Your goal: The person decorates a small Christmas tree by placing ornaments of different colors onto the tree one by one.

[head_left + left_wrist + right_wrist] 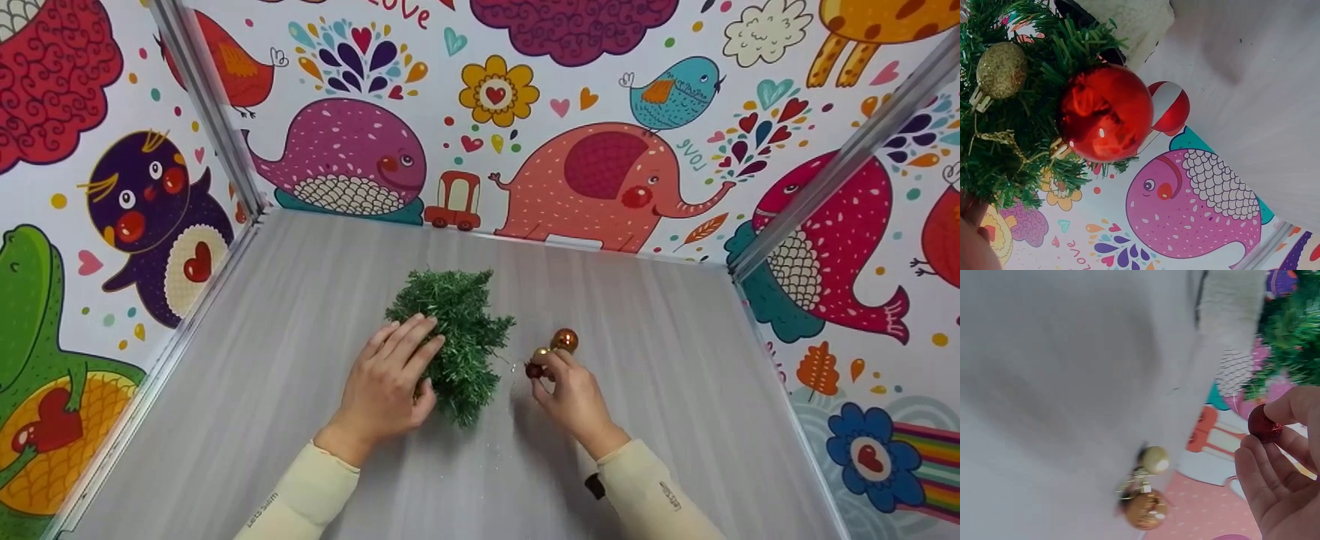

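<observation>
A small artificial Christmas tree (457, 322) with green tinsel branches stands in the middle of the table. My left hand (390, 375) rests on its left side, fingers stretched over the branches. In the left wrist view a glossy red bauble (1107, 115), a gold glitter bauble (1001, 70) and a red-and-white striped one (1170, 107) show at the branches. To the right of the tree, my right hand (576, 397) pinches a dark red glitter bauble (1264, 424) between thumb and fingers. Just beyond that hand lie a shiny copper bauble (564, 340) and a pale gold one (1155, 459).
The grey wood-grain table (660, 322) has metal-edged panels with cartoon animals on its sides and back. Tiny bright specks lie on the table between the hands. A whitish textured piece (1129, 28) shows below the branches in the left wrist view.
</observation>
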{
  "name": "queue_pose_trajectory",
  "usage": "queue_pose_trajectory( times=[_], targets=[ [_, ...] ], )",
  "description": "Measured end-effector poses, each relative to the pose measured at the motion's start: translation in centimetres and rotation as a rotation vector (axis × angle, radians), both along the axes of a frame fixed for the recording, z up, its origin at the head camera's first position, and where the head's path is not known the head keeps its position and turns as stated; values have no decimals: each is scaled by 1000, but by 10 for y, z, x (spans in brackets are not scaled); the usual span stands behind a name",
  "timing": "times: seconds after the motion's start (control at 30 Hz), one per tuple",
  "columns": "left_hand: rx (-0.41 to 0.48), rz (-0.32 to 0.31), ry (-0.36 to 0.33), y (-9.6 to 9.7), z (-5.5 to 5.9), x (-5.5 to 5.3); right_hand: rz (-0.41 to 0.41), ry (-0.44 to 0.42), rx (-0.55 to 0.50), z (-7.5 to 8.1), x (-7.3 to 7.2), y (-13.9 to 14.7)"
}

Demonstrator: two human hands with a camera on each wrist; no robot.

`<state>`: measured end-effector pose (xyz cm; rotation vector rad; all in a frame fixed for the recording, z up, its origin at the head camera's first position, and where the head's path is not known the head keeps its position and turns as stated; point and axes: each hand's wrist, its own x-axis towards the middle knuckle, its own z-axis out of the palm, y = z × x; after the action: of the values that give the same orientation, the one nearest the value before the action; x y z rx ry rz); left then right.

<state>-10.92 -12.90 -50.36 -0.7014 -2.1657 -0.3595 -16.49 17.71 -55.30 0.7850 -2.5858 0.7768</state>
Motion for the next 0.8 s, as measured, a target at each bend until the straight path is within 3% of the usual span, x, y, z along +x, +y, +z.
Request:
queue_pose_trajectory(
  times=[0.53,0.8],
  targets=[
    [2,-48,22,10,3,-1,213,179,-182,41,30,-15],
    [16,-94,50,16,4,-2,331,195,-253,55,44,-31]
  ],
)
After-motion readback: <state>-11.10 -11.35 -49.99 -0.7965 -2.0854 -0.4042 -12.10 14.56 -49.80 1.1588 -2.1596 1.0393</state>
